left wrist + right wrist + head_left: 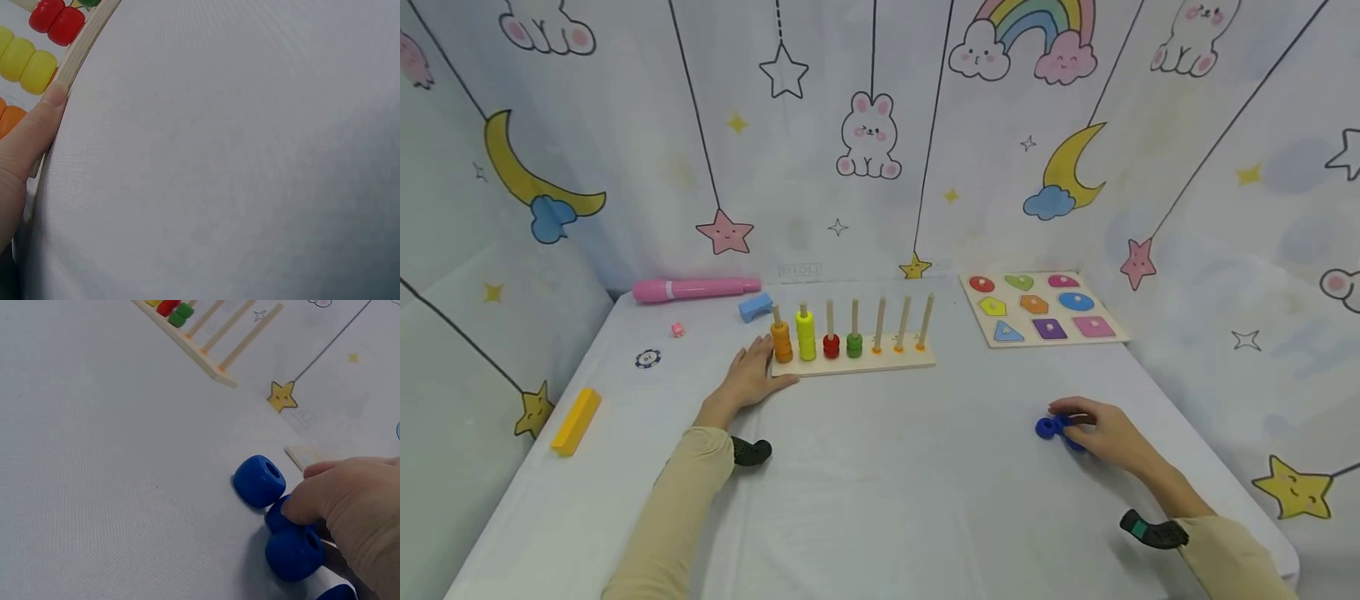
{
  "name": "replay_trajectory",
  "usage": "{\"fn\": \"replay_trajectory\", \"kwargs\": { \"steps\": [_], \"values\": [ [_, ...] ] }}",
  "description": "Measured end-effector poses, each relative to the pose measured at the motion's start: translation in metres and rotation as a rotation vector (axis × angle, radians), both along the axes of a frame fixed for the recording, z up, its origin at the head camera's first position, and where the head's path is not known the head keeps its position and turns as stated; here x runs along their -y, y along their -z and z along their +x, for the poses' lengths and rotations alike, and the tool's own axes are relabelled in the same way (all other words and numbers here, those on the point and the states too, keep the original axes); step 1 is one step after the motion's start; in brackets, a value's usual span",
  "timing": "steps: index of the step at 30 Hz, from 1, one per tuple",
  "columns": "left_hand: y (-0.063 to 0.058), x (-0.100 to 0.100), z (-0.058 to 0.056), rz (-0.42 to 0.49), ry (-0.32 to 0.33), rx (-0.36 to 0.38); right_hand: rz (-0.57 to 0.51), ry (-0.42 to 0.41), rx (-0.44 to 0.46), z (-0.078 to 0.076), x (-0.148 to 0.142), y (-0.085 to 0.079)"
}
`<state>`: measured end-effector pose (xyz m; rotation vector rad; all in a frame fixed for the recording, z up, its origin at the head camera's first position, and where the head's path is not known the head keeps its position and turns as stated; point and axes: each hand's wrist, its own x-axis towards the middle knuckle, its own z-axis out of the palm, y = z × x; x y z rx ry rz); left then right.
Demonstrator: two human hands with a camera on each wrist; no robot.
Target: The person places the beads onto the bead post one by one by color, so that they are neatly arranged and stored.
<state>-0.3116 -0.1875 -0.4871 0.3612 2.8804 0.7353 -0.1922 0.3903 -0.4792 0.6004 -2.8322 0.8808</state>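
Note:
A wooden peg board [891, 360] stands mid-table, its left pegs carrying orange beads [782, 342], yellow beads [807, 335], red beads [831, 346] and green beads [854, 345]. Three pegs at its right are bare. My left hand [748, 377] holds the board's left end, thumb along the front edge and fingers at the end by the orange beads. Over at the right, my right hand [1108, 435] pinches a blue bead [275, 515] within a small cluster. Other blue beads [259, 481] lie right around its fingers, their holes showing; part of the cluster is hidden by the hand.
A shape puzzle board [1009, 310] lies at the back right. Toward the left are a pink microphone-shaped toy [700, 289], a light blue block [756, 307], a small pink die [678, 330], a poker chip [647, 358] and a yellow block [577, 422]. Printed cloth walls border the table.

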Motion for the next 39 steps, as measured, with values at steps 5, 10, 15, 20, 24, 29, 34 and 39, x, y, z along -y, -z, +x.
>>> {"fn": "replay_trajectory", "kwargs": {
  "steps": [5, 10, 15, 20, 24, 29, 34, 39],
  "values": [
    [0.002, 0.002, -0.001, 0.006, 0.000, 0.003, 0.020, 0.040, 0.022, -0.006, 0.002, -0.003],
    [0.003, 0.004, -0.003, 0.002, 0.008, -0.006, -0.059, 0.094, 0.013, -0.016, 0.001, -0.010],
    [-0.001, 0.005, -0.003, 0.015, -0.001, -0.009, -0.128, 0.078, -0.059, -0.039, 0.020, -0.024],
    [-0.001, 0.003, 0.000, 0.022, 0.002, -0.014, -0.184, 0.026, -0.051, -0.060, 0.064, -0.054],
    [0.001, 0.003, 0.000, 0.020, 0.005, -0.013, -0.240, -0.033, -0.113, -0.076, 0.107, -0.084],
    [0.002, 0.004, -0.001, 0.014, 0.003, -0.025, -0.288, -0.096, -0.174, -0.085, 0.162, -0.123],
    [0.001, 0.003, -0.001, 0.017, 0.004, -0.023, -0.328, -0.153, -0.172, -0.104, 0.201, -0.134],
    [0.002, 0.001, 0.000, 0.015, 0.002, -0.013, -0.351, -0.213, -0.159, -0.140, 0.225, -0.115]
  ]
}}
